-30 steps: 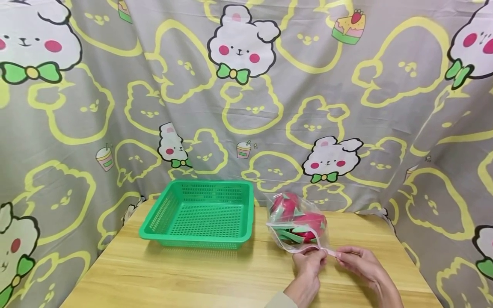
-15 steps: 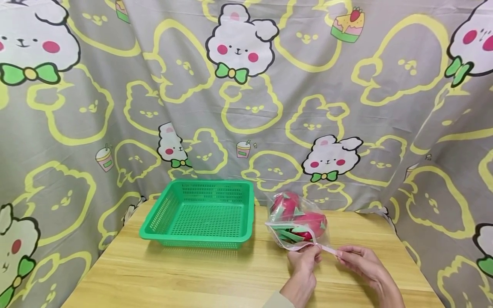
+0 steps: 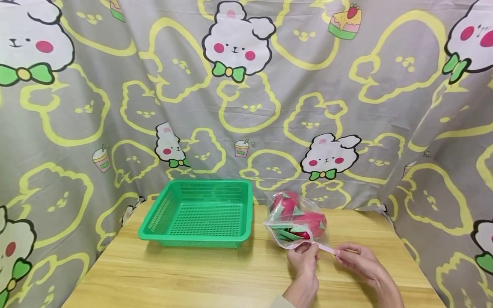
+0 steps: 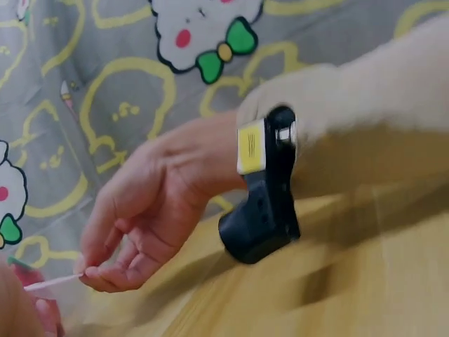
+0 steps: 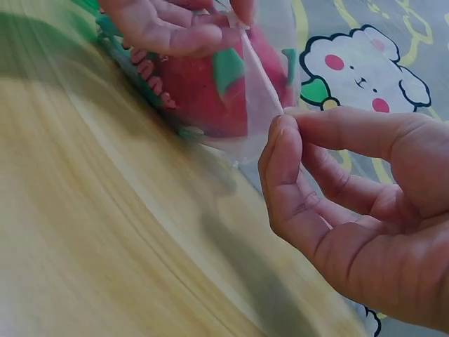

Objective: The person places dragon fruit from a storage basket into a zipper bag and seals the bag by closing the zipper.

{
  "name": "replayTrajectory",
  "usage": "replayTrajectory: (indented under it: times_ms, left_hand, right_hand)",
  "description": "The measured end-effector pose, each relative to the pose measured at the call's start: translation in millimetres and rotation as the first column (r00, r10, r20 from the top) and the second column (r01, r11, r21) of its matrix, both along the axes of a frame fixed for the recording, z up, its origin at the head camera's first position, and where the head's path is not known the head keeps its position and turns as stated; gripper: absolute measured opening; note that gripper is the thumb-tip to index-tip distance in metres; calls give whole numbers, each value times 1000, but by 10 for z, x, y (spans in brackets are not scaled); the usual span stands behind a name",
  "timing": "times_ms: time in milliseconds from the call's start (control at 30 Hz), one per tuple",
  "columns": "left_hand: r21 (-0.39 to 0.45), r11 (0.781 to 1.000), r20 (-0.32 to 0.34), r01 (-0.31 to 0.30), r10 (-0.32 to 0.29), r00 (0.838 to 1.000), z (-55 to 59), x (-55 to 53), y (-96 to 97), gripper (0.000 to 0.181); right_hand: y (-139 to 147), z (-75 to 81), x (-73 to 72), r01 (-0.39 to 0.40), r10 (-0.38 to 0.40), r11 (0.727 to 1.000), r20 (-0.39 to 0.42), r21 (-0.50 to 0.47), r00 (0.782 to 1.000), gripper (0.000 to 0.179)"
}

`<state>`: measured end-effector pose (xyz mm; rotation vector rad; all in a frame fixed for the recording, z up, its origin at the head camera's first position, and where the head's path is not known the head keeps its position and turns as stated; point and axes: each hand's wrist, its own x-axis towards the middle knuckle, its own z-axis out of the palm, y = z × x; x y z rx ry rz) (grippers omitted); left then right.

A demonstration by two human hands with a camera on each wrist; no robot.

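Note:
A clear plastic zip bag [image 3: 275, 242] lies at the right of the table, its pale strip along the mouth facing me. Inside are red dragon fruits [image 3: 311, 220] with green scales. My left hand [image 3: 304, 266] pinches the mouth strip [image 3: 325, 248] between thumb and fingers, close against the bag. To its right, the right hand [image 3: 361, 264] pinches the strip's end with thumb and forefinger. In the right wrist view the strip runs taut between the right fingertips [image 5: 286, 121] and the left hand [image 5: 172, 29].
A green perforated plastic basket [image 3: 246, 233] stands left of the bag with nothing in it. Beneath everything is a wood-grain table [image 3: 185, 278]. A grey curtain [image 3: 192, 107] with rabbit prints hangs at the back and sides. A black wrist camera [image 4: 263, 203] sits on the right wrist.
My left hand has slid a little left along the mouth strip, so more of it shows between the hands. The right hand keeps its hold on the end. The bag has barely moved.

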<state>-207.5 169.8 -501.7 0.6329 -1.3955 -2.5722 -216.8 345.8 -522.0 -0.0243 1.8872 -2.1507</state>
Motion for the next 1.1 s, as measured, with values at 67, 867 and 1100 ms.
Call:
replayTrajectory:
  times_ms: [67,867,1100]
  left_hand:
    - [-37,999,-13,6,-6,1000,1,-13,7,27]
    - [9,999,-48,-35,35,998,-14,-53,-168,20]
    - [20,999,-67,-31,32,997,27,-102,-223,22]
  right_hand:
    - [-26,-5,2,-4,4,1000,8,-4,1000,11]
    - [-169,-28,-42,-15,18,998,54,-55,998,7]
    - [-150,-38,-57,-28,31,998,54,-58,998,7]
